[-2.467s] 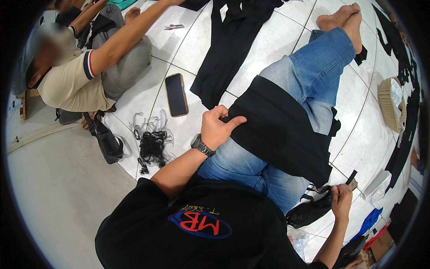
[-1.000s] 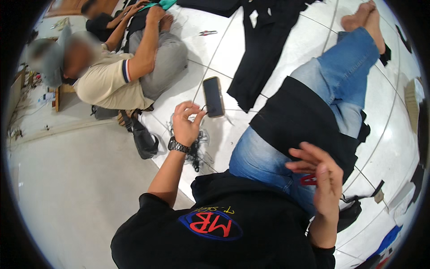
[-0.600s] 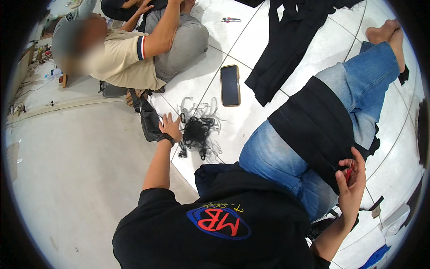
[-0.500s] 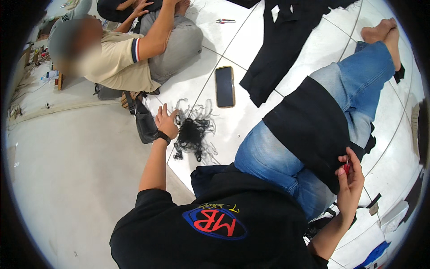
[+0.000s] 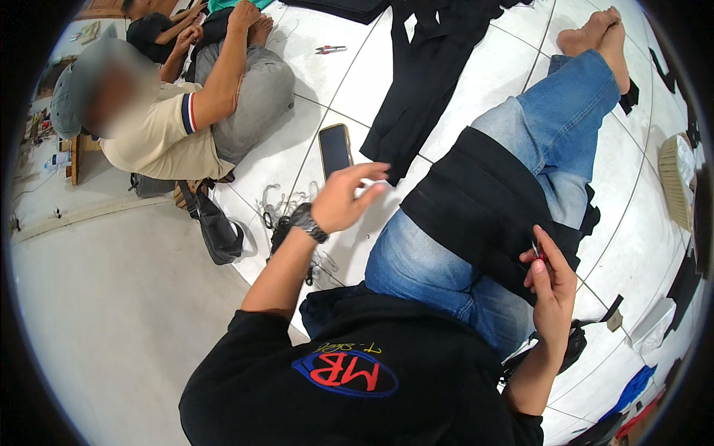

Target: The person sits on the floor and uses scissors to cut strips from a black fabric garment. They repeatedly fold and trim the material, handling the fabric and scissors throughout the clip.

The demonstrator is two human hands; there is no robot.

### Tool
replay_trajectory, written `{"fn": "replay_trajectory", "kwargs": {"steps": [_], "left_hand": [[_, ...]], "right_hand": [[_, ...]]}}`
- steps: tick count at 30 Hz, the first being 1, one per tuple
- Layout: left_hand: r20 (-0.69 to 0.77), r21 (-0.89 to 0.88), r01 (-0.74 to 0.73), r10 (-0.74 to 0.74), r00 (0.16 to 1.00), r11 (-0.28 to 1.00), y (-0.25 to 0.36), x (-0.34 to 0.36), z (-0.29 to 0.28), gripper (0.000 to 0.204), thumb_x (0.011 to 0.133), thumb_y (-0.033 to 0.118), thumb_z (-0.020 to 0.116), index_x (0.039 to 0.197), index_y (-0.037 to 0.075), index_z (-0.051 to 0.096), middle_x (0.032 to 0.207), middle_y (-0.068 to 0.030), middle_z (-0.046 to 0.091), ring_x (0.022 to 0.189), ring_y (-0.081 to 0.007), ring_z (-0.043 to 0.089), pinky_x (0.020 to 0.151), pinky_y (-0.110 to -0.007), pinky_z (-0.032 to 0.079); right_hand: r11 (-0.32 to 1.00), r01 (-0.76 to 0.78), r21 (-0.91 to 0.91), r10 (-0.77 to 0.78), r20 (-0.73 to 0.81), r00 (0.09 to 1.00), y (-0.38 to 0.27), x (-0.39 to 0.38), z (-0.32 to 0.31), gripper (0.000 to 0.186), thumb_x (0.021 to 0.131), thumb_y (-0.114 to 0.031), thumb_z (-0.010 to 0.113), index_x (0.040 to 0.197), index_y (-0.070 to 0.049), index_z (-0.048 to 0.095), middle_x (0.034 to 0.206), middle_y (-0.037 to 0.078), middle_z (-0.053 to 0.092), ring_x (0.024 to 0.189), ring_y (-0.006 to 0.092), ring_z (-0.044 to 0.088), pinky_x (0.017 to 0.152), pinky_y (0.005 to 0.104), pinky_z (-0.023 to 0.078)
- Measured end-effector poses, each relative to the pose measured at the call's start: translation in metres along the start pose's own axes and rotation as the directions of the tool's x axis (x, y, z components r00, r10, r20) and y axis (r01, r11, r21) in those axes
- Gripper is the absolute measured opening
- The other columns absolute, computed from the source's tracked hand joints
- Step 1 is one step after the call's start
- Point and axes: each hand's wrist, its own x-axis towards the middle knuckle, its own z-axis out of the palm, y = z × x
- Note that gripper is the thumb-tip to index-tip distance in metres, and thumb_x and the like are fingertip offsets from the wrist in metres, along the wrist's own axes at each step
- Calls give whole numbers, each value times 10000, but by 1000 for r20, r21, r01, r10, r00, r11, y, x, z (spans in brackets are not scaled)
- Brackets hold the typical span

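Note:
A piece of black fabric (image 5: pixel 476 197) lies across my lap, over my blue jeans (image 5: pixel 428 245). My right hand (image 5: pixel 552 290) is closed around small red-handled thread snips (image 5: pixel 538 253) at the fabric's near right edge, their metal tip poking up between the fingers. In the air over the tiles, between the fabric and a heap of loose black threads (image 5: pixel 281 232), is my left hand (image 5: pixel 343 199). Its fingers are stretched and apart, with nothing seen in them. My left wrist and forearm partly cover the thread heap.
A phone (image 5: pixel 335 147) lies on the tiles beyond my left hand. Past it are black cloth (image 5: pixel 420 82) and another pair of snips (image 5: pixel 331 50). A co-worker (image 5: pixel 171 119) sits at the far left near a black bag (image 5: pixel 216 227). At right stands a pale basket (image 5: pixel 675 178).
My left hand has swung right, from beside the thread heap toward the fabric. My right hand still holds the snips by the fabric. The whole view has shifted somewhat.

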Motion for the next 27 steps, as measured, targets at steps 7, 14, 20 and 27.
{"fn": "replay_trajectory", "kwargs": {"steps": [7, 14, 20, 27], "left_hand": [[132, -533, 56, 17, 991, 844, 39, 8, 27, 638, 851, -84, 700, 1431, 25, 456, 999, -8, 591, 934, -100, 622, 864, -270, 526], [222, -517, 68, 57, 973, 854, 65, -6, 9, 590, 794, -102, 626, 1359, 64, 589, 873, 15, 562, 669, -37, 443, 643, -190, 396], [178, -456, -71, 169, 969, 887, 94, -7, 4, 661, 731, -151, 599, 1378, -21, 553, 1034, -67, 605, 744, -75, 499, 656, -226, 423], [183, -419, -123, 216, 959, 900, 97, -6, 4, 675, 692, -107, 599, 1360, -13, 574, 1142, -116, 636, 686, -87, 500, 625, -230, 429]], "right_hand": [[999, 43, 29, -45, 66, 997, -15, 7, 27, 208, 902, -45, 696, 1085, 1, 608, 918, 91, 711, 840, 135, 665, 753, 253, 505], [953, 280, -116, -263, 138, 955, -37, 27, 68, 204, 834, -107, 769, 989, 10, 709, 842, 128, 679, 707, 223, 690, 643, 304, 538], [942, 315, -114, -296, 152, 943, -42, 29, 90, 223, 841, -153, 759, 993, 6, 718, 825, 135, 677, 638, 251, 668, 595, 331, 511], [952, 293, -90, -276, 159, 948, -43, 30, 94, 212, 851, -170, 748, 967, 6, 728, 816, 139, 682, 630, 253, 665, 585, 342, 505]]}}
